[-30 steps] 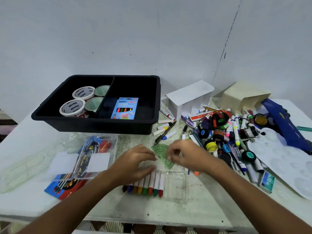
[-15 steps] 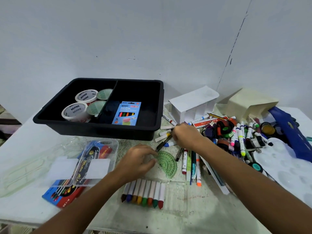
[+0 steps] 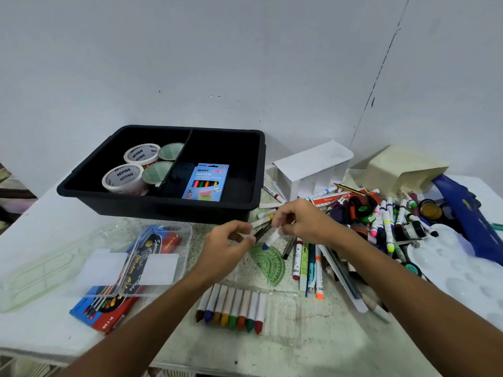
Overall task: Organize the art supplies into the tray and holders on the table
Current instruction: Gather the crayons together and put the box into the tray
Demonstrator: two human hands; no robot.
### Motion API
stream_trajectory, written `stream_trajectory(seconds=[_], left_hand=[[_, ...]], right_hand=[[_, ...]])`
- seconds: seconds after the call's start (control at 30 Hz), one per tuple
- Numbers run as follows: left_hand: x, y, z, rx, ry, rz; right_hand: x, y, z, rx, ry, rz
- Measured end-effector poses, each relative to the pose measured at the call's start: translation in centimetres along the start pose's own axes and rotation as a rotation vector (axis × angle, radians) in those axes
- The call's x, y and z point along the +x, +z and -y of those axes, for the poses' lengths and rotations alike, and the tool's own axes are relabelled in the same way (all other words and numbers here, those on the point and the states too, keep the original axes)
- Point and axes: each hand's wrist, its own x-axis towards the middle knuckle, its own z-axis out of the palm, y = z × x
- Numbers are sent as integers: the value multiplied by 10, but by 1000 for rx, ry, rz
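Blue-tipped crayon (image 3: pixel 273 237) is pinched by the right hand (image 3: pixel 304 221). Left hand (image 3: pixel 226 247), at its 8 o'clock, pinches a blurred small item I cannot identify.

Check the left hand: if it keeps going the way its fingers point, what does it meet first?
Likely the white crayon with the blue tip that the right hand holds; the left hand's fingers point right at it, though depth is unclear.
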Motion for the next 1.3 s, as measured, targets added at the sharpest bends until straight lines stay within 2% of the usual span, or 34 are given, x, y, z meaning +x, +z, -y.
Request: stream_trajectory(seconds=[0.07, 0.13, 0.27, 0.33, 0.4, 0.47, 0.53, 0.77, 0.93, 1.1, 1.3], left_hand=[[0, 1, -7, -107, -84, 93], [-2, 3, -13, -203, -141, 168], [-4, 1, -9, -290, -197, 155], [-6, -4, -6, -316, -234, 127], [-8, -9, -4, -331, -250, 118], [-9, -12, -3, -350, -261, 121], [-10, -14, -2, -355, -269, 123], [-17, -17, 2, -361, -296, 156], [-21, -20, 5, -364, -307, 156], [-20, -19, 3, -372, -299, 146], [-22, -19, -2, -405, -263, 150]], right_hand=[[-7, 1, 6, 228, -21, 42], [-11, 5, 11, 329, -48, 45], [-6, 8, 6, 406, 17, -19], [3, 5, -2, 258, 60, -118], [17, 1, -9, -14, 66, -198], [31, 0, -13, -182, 58, -159], [43, 0, -13, -251, 42, -63], [61, 9, -8, -324, 20, 125], [60, 10, -13, -185, 56, 82], [58, 11, -16, -264, 24, 68], [35, 4, -9, -235, -23, -64]])
